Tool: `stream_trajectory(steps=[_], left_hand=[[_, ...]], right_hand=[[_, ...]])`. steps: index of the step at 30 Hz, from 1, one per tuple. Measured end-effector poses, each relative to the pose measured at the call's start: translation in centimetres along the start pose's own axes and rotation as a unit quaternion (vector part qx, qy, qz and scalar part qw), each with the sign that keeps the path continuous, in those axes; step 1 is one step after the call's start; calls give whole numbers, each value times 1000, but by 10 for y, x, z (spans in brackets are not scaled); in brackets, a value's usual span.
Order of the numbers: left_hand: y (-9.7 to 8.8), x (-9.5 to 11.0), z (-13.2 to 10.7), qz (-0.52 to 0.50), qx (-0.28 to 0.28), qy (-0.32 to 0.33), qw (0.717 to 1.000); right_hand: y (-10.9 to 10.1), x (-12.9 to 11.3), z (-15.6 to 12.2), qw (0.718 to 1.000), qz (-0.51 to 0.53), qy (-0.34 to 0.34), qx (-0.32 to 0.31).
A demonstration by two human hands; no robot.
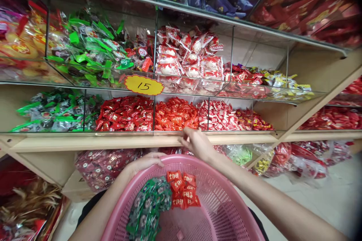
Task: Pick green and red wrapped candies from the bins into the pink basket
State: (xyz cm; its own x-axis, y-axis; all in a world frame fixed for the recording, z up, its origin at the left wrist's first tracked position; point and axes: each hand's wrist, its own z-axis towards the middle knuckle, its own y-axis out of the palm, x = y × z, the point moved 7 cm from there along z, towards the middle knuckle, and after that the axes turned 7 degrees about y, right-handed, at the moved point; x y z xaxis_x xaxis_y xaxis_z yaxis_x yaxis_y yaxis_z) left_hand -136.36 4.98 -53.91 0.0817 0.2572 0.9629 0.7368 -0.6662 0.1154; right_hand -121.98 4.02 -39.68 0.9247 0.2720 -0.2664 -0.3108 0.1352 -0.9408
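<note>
My left hand (143, 163) grips the far rim of a pink mesh basket (223, 203) held in front of me. Inside the basket lie a heap of green-wrapped sweets (147, 209) and a small pile of red-wrapped sweets (182, 194). My right hand (196, 143) reaches forward over the basket to the front edge of the lower glass bin, its fingers curled down at the lip by the bright red sweets (175, 115). Whether it holds anything there I cannot make out.
Glass-fronted shelf bins hold wrapped sweets: green ones (87, 45), white and red ones (189, 58), dark red ones (126, 115). A yellow price tag (143, 84) reads 15. Bags of sweets (104, 167) lie under the wooden shelf (85, 143). Pale floor (336, 199) shows at right.
</note>
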Motion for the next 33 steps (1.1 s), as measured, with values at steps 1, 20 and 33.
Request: stream_trajectory(steps=[1, 20, 33], left_hand=[[-1, -1, 1, 1, -3, 2, 1000], [-6, -1, 1, 9, -5, 16, 1000], [-2, -8, 4, -20, -22, -17, 999]], right_hand=[[-7, -2, 14, 1000, 3, -3, 15], [-27, -5, 64, 989, 112, 3, 95], [53, 28, -57, 940, 306, 96, -117]])
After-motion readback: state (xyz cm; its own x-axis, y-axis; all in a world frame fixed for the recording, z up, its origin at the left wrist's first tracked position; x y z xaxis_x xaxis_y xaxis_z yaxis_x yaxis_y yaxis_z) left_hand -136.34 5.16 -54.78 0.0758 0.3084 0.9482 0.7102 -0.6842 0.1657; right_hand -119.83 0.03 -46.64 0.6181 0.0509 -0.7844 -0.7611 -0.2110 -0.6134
